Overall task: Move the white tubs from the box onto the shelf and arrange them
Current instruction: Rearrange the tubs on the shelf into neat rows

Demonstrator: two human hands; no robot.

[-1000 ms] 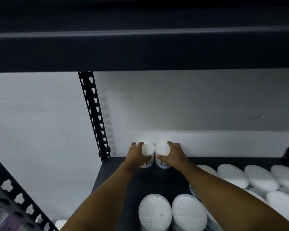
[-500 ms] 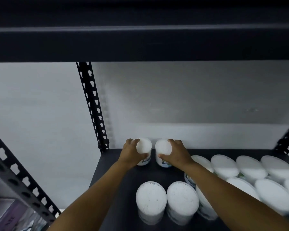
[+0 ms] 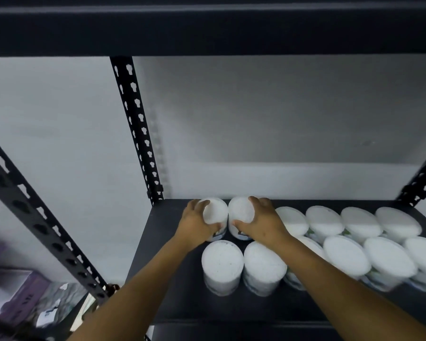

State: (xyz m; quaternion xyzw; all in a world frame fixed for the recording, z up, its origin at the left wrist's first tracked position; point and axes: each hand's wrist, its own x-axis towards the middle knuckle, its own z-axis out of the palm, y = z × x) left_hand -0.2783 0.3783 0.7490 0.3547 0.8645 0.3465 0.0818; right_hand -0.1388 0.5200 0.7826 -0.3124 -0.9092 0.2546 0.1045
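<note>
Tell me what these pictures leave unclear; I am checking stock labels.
- Head view: the labels on the two white round plastic tubs are covered by the left hand and right hand.
- Front-row tubs at right: motion-blurred and cut by the edge.
- The source box: not identifiable.

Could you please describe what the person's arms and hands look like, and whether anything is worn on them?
Both forearms are bare, with no sleeves in view. The left hand and right hand wear no gloves, and no rings, watch or bracelet show.

Dim bluish light, blown-out white lids, blurred warped edges
</note>
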